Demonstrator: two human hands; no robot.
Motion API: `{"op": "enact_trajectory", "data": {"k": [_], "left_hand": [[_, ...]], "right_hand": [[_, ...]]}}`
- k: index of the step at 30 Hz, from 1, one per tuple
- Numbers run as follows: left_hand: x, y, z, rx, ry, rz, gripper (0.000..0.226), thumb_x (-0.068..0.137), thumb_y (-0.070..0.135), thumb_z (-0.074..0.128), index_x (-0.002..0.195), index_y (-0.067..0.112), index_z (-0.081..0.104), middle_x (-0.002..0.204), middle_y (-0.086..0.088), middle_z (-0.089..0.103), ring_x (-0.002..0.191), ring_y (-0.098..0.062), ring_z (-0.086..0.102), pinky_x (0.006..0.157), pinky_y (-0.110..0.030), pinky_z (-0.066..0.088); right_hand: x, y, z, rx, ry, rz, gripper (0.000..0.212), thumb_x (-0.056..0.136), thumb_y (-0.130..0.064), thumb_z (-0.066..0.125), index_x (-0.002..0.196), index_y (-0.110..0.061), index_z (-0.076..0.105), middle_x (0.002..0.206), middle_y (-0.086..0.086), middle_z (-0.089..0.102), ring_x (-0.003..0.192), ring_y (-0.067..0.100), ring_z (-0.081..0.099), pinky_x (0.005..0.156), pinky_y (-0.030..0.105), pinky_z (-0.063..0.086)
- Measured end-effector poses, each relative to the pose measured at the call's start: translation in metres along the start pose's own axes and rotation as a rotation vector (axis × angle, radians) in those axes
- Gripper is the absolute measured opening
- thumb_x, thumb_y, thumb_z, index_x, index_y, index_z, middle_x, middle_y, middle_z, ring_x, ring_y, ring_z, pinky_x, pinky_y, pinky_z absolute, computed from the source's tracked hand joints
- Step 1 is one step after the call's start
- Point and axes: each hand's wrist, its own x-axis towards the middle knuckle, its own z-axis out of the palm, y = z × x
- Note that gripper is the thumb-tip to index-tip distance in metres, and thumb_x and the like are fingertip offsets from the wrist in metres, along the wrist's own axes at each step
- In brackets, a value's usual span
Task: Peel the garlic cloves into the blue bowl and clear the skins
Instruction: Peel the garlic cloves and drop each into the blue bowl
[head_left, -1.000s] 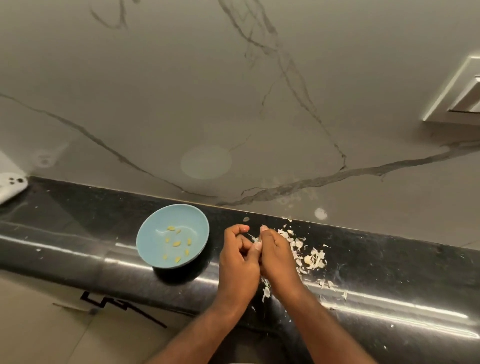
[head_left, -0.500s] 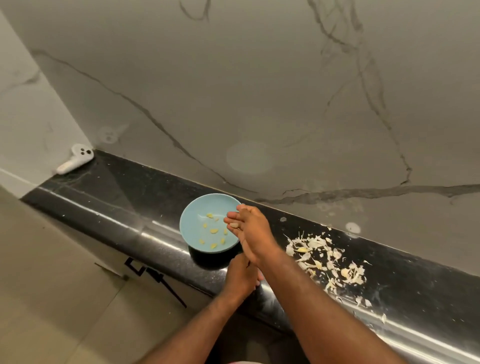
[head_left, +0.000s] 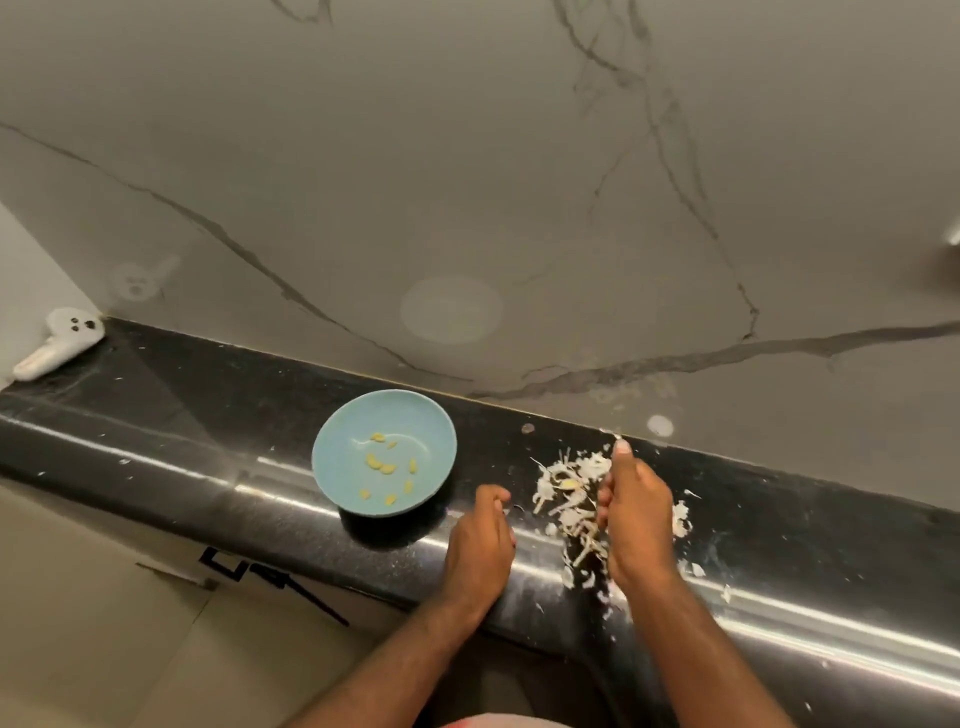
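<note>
Nearest: two bare forearms come up from the bottom edge. Left hand rests at the rounded front edge of the black bench, back up, fingers curled under; whether anything is in it is hidden, cannot tell. Right hand stands on its side, fingers fairly straight and loose, gripping nothing, its inner side touching the pile of garlic skins.

The pile lies between the two hands, spread from the bench's front edge toward the wall, with stray flakes to the right of the right hand. One yellowish piece sits in the pile, maybe a clove, too small to be sure.

Left of the hands and just apart from them, the blue bowl sits on the bench with a handful of peeled cloves in it.

Far: a small white object lies in the left corner, with the marble wall behind.

Progress: peeling looks mostly or fully done. Skins not cleared yet. That step looks just begun, with the right hand set to rake them.
</note>
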Motion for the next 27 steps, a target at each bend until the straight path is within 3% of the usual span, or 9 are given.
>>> {"op": "enact_trajectory", "data": {"k": [3, 7, 12, 15, 19, 23, 27], "left_hand": [[0.003, 0.015, 0.017, 0.006, -0.115, 0.083, 0.019, 0.103, 0.017, 0.041, 0.116, 0.019, 0.055, 0.081, 0.004, 0.063, 0.077, -0.014, 0.061, 0.071, -0.034, 0.052], [0.005, 0.021, 0.034, -0.004, -0.091, 0.140, 0.011, 0.099, 0.026, 0.057, 0.091, 0.021, 0.061, 0.078, 0.007, 0.063, 0.072, -0.005, 0.059, 0.064, -0.023, 0.049], [0.007, 0.017, 0.038, 0.018, -0.018, 0.176, 0.034, 0.102, 0.029, 0.050, 0.068, 0.024, 0.048, 0.057, 0.008, 0.047, 0.053, -0.007, 0.041, 0.052, -0.035, 0.039], [0.005, 0.019, 0.039, 0.040, -0.009, 0.198, 0.036, 0.101, 0.030, 0.052, 0.065, 0.025, 0.047, 0.054, 0.009, 0.044, 0.050, -0.006, 0.038, 0.050, -0.031, 0.035], [0.005, 0.019, 0.039, 0.071, -0.017, 0.176, 0.037, 0.100, 0.032, 0.053, 0.065, 0.021, 0.050, 0.054, 0.005, 0.047, 0.050, -0.007, 0.038, 0.048, -0.030, 0.035], [0.005, 0.020, 0.039, 0.086, -0.012, 0.168, 0.039, 0.098, 0.031, 0.056, 0.062, 0.023, 0.045, 0.052, 0.008, 0.043, 0.047, -0.006, 0.035, 0.047, -0.021, 0.029], [0.006, 0.021, 0.038, 0.060, -0.019, 0.151, 0.038, 0.097, 0.031, 0.057, 0.062, 0.022, 0.047, 0.052, 0.006, 0.046, 0.048, -0.006, 0.036, 0.047, -0.027, 0.033]], "right_hand": [[0.001, 0.009, -0.034, -0.112, 0.066, -0.031, 0.009, 0.094, -0.016, 0.067, 0.089, -0.013, 0.060, 0.075, 0.004, 0.062, 0.063, 0.014, 0.052, 0.055, 0.027, 0.044], [-0.001, 0.021, -0.059, -0.253, 0.072, -0.069, 0.004, 0.088, -0.016, 0.074, 0.086, -0.014, 0.073, 0.069, 0.000, 0.067, 0.056, 0.005, 0.054, 0.058, 0.024, 0.047], [-0.005, 0.037, -0.061, -0.426, -0.013, -0.070, 0.023, 0.100, -0.024, 0.058, 0.086, -0.012, 0.071, 0.066, 0.001, 0.066, 0.045, 0.003, 0.051, 0.044, 0.019, 0.042], [-0.005, 0.044, -0.057, -0.556, -0.024, -0.102, 0.036, 0.099, -0.038, 0.058, 0.077, -0.012, 0.069, 0.067, 0.004, 0.069, 0.055, 0.009, 0.057, 0.056, 0.033, 0.051], [0.000, 0.044, -0.047, -0.685, -0.044, -0.099, 0.007, 0.093, -0.024, 0.068, 0.086, -0.024, 0.068, 0.076, -0.008, 0.068, 0.071, 0.011, 0.065, 0.065, 0.029, 0.053], [0.003, 0.044, -0.034, -0.898, -0.073, -0.115, 0.010, 0.089, -0.034, 0.072, 0.086, -0.027, 0.065, 0.070, -0.008, 0.063, 0.068, 0.011, 0.061, 0.062, 0.031, 0.052], [0.006, 0.045, -0.032, -0.928, -0.116, -0.108, 0.007, 0.091, -0.020, 0.066, 0.095, -0.025, 0.069, 0.073, -0.010, 0.063, 0.073, 0.011, 0.061, 0.072, 0.036, 0.056]]}}
